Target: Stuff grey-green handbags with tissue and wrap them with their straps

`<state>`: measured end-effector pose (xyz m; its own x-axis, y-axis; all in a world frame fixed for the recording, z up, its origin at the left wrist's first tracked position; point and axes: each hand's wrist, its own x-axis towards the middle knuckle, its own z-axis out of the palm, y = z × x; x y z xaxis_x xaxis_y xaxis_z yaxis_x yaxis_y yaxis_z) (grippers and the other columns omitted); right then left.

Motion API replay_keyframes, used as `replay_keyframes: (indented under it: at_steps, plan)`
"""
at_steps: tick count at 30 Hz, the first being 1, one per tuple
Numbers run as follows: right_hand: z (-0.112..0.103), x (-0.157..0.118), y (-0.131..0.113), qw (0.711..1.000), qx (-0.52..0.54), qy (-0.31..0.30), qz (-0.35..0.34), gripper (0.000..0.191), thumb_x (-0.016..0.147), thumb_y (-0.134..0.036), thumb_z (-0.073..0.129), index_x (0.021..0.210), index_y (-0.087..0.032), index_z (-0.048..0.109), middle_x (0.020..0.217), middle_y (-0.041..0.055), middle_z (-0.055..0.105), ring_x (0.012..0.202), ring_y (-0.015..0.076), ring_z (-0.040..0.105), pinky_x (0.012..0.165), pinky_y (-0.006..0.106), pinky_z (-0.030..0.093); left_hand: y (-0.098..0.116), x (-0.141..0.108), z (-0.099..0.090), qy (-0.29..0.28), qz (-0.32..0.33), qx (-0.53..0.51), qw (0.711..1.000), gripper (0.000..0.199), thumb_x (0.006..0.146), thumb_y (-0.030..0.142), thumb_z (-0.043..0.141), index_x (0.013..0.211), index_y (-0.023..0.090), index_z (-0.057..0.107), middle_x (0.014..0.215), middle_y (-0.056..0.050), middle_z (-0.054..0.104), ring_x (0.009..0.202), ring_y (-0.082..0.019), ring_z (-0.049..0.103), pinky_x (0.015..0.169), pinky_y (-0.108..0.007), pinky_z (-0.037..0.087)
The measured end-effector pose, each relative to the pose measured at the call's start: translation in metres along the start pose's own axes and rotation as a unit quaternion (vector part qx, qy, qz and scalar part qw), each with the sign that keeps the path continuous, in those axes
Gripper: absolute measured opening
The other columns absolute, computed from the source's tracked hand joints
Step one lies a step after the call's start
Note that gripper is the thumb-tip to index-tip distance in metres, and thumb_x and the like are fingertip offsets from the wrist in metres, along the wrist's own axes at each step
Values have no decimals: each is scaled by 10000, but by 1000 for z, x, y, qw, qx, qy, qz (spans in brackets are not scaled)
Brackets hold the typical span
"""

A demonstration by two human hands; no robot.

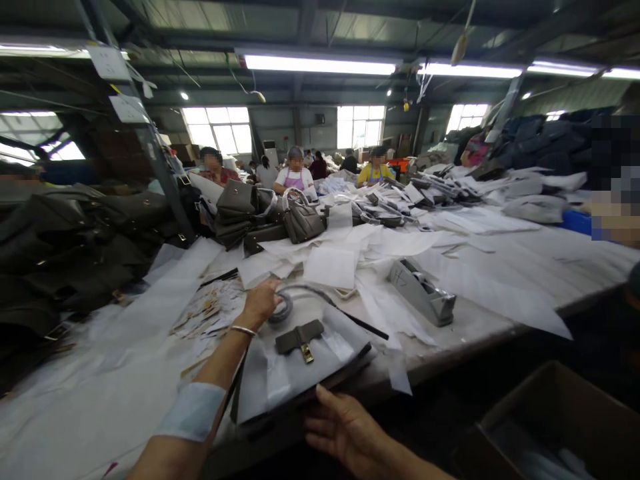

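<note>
A dark handbag (300,339) lies flat at the table's front edge, its face covered by a thin white sheet. On it sits a grey-green strap tab with a gold clasp (307,353). My left hand (263,303) is closed around the bag's wrapped handle (284,308) at the upper left. A dark strap (360,323) runs off to the right. My right hand (343,423) is beside the bag's lower edge, thumb raised and fingers loosely apart, holding nothing I can see.
A grey tape dispenser (423,291) stands right of the bag. White sheets (330,267) lie behind it. Dark handbags (300,220) are piled at the back and left. A cardboard box (550,413) is below, right. Several people work at the far side.
</note>
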<state>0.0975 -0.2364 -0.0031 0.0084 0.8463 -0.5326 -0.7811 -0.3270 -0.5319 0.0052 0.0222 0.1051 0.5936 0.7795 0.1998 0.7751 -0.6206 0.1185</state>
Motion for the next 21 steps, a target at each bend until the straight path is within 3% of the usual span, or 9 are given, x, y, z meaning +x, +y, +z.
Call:
replay_keyframes:
  at_steps: [3, 5, 7, 9, 11, 15, 18, 21]
  plan:
    - [-14, -6, -21, 986, -125, -89, 57, 577, 509, -443, 928, 905, -115, 665, 876, 98, 738, 796, 227, 719, 772, 326, 530, 10, -28, 12, -36, 44, -22, 998, 383, 876, 257, 632, 1251, 182, 621, 1364, -119, 591, 1263, -246, 554, 1083, -357, 418]
    - [-19, -17, -48, 974, -182, -127, 54, 498, 565, -393, 908, 900, -95, 690, 838, 104, 738, 712, 191, 711, 689, 264, 511, 19, -61, 20, -66, 85, -46, 993, 463, 911, 359, 605, 1351, 223, 549, 1443, -96, 526, 1345, -226, 480, 1136, -368, 370]
    - [-20, -27, -82, 972, -210, -104, 15, 424, 633, -400, 878, 881, -107, 698, 808, 93, 733, 669, 170, 693, 621, 235, 490, 29, -96, 30, -131, 166, -75, 974, 614, 918, 453, 579, 1467, 243, 401, 1539, -118, 386, 1432, -265, 353, 1162, -473, 329]
    - [-18, -29, -116, 972, -225, -50, -47, 393, 664, -425, 866, 857, -125, 701, 796, 81, 726, 663, 159, 676, 599, 229, 482, 37, -127, 45, -157, 229, -75, 958, 775, 868, 547, 618, 1515, 273, 294, 1568, -151, 300, 1448, -328, 298, 1132, -579, 329]
    - [-17, -20, -144, 967, -233, 2, -104, 412, 649, -446, 878, 873, -141, 717, 830, 78, 729, 696, 155, 669, 634, 234, 493, 43, -146, 66, -124, 255, -34, 958, 901, 798, 568, 694, 1524, 254, 263, 1552, -215, 281, 1416, -403, 326, 1070, -666, 351]
    - [-14, 23, -176, 935, -318, 36, -153, 527, 591, -554, 873, 914, -159, 746, 839, 81, 726, 738, 192, 664, 694, 284, 510, 47, -160, 114, 71, 264, 76, 959, 581, 939, 315, 581, 1470, 253, 354, 1467, -161, 465, 1344, -303, 475, 1105, -568, 384]
    - [-5, 57, -188, 867, -459, 14, -195, 531, 632, -627, 798, 925, -185, 758, 838, 79, 728, 795, 241, 663, 749, 332, 509, 47, -159, 129, 166, 255, 100, 947, 459, 964, 269, 532, 1412, 276, 430, 1423, -94, 541, 1321, -245, 509, 1145, -516, 359]
    - [8, 84, -197, 771, -589, 15, -244, 457, 685, -625, 731, 921, -235, 766, 852, 62, 736, 842, 274, 656, 780, 352, 496, 41, -149, 112, 171, 249, 69, 951, 408, 981, 288, 502, 1385, 324, 456, 1379, -40, 588, 1245, -197, 582, 1080, -413, 463]
